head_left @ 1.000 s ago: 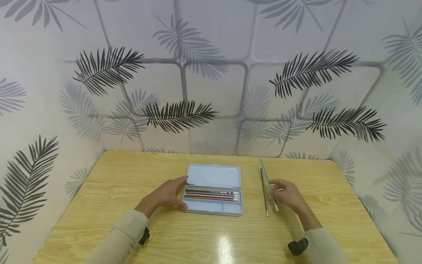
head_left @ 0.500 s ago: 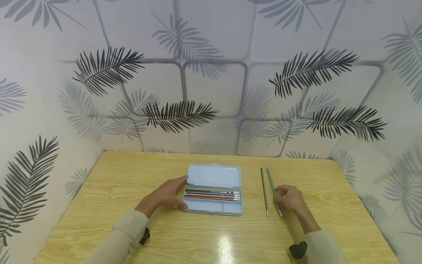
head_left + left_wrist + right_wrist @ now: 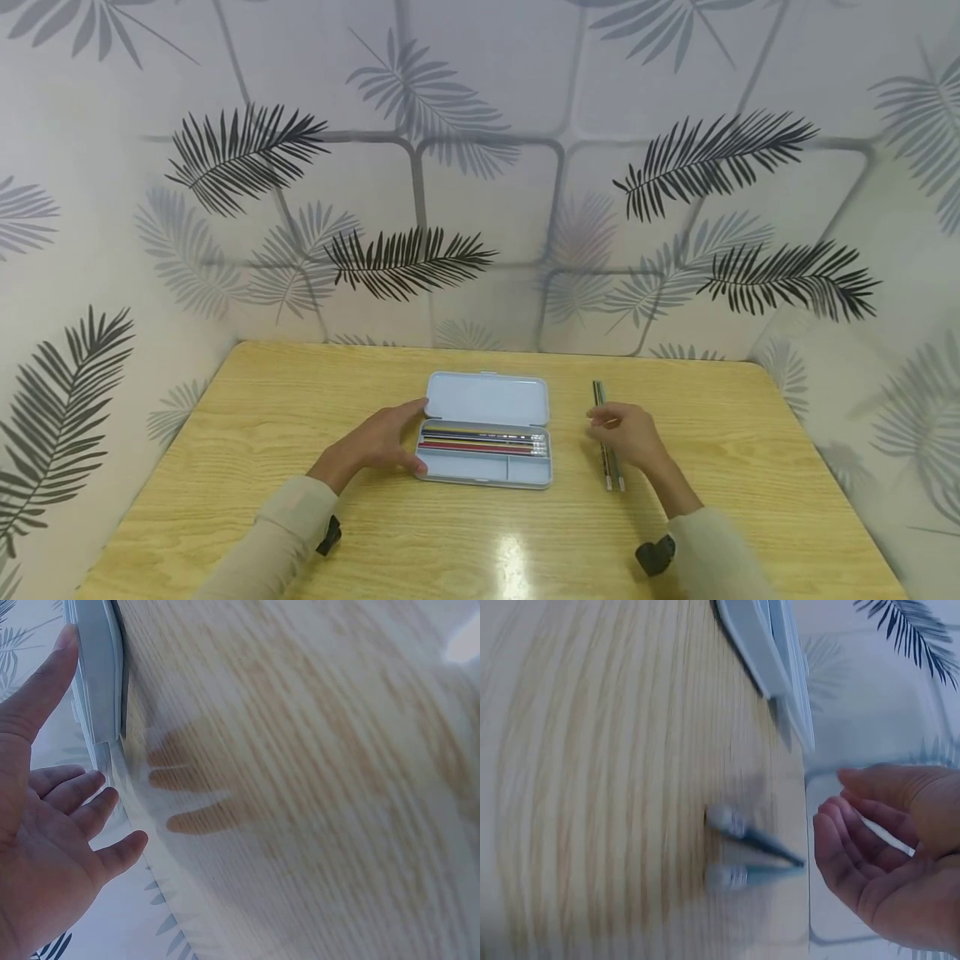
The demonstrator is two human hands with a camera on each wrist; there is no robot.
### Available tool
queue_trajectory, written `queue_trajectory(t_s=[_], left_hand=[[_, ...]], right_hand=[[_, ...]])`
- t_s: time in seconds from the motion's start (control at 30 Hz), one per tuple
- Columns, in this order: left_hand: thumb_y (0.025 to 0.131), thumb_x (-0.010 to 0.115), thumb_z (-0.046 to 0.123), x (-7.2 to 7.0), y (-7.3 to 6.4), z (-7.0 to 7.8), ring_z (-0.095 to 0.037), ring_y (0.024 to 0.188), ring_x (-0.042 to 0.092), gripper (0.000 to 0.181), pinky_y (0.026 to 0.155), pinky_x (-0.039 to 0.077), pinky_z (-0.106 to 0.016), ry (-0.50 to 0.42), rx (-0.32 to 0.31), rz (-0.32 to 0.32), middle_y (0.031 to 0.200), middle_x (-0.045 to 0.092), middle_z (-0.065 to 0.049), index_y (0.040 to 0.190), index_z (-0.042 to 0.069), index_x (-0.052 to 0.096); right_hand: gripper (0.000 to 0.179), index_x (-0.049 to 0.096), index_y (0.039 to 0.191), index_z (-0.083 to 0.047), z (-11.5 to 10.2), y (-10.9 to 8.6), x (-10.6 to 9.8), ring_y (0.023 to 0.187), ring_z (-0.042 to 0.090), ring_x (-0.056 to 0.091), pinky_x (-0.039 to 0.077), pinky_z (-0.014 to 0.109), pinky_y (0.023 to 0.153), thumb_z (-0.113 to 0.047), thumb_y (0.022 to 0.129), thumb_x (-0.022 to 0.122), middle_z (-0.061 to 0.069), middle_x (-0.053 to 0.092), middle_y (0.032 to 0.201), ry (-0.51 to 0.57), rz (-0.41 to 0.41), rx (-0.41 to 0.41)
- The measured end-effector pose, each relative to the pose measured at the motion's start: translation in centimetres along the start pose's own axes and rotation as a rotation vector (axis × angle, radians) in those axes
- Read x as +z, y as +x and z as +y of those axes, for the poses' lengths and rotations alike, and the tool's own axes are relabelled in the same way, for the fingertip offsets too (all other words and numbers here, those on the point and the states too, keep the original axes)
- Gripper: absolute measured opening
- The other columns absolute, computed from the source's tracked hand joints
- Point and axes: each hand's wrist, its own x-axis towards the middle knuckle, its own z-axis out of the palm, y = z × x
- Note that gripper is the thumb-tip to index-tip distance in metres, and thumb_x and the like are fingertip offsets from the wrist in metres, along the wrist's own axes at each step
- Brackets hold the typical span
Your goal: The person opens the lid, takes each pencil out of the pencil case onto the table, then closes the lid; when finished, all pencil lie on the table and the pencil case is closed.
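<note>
A light blue pencil case lies on the table with its lid raised back. Several pencils fill its long rear compartment, eraser ends to the right. My left hand rests at the case's left edge, thumb and fingertips touching it, fingers fairly straight. Right of the case, a dark pencil and a green pencil lie close side by side. Over them hovers my right hand, its fingers loosely bent and holding nothing; it hides the pencils' middles in the head view.
The wooden table ends at a wall with a leaf print behind the case. Two small front compartments of the case are split by a divider.
My right hand set the green pencil down right of the dark one, then moved left. The green pencil shifted left against the dark one and was let go. My left hand stayed put.
</note>
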Motion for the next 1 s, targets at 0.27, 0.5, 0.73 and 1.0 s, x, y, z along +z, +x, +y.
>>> queue_trajectory(t_s=[0.27,0.5,0.73,1.0], left_hand=[[0.061,0.088,0.036,0.0,0.0,0.0,-0.031,0.142,0.03,0.112,0.117,0.029,-0.047,-0.009,0.001,-0.001,0.154,0.032,-0.012,0.15,0.006,0.027],[0.06,0.088,0.037,0.1,0.1,-0.2,-0.03,0.143,0.03,0.112,0.117,0.028,-0.047,-0.016,-0.004,-0.005,0.154,0.031,-0.011,0.15,0.007,0.027],[0.06,0.089,0.035,0.2,0.1,-0.1,-0.03,0.143,0.03,0.112,0.117,0.028,-0.045,-0.01,-0.022,0.0,0.154,0.032,-0.011,0.149,0.006,0.028],[0.061,0.089,0.034,0.2,0.2,-0.1,-0.03,0.143,0.03,0.111,0.118,0.027,-0.045,-0.004,-0.022,0.004,0.154,0.032,-0.011,0.149,0.006,0.028]], right_hand=[[0.024,0.069,0.107,-0.002,-2.7,1.6,3.3,0.091,0.021,0.065,0.056,0.03,0.079,-0.014,0.086,0.069,0.013,0.07,0.103,0.144,-0.198,-0.097],[0.019,0.069,0.103,-0.003,-4.7,2.4,5.6,0.092,0.017,0.065,0.053,0.027,0.081,-0.011,0.086,0.068,0.012,0.071,0.1,0.134,-0.37,-0.167],[0.017,0.07,0.099,0.0,-5.9,2.5,7.0,0.085,0.015,0.066,0.052,0.021,0.073,-0.005,0.083,0.069,0.014,0.072,0.096,0.112,-0.401,-0.185],[0.015,0.072,0.096,-0.007,-6.7,2.6,8.3,0.078,0.009,0.06,0.051,0.022,0.069,-0.004,0.081,0.071,0.005,0.072,0.093,0.03,-0.376,-0.129]])
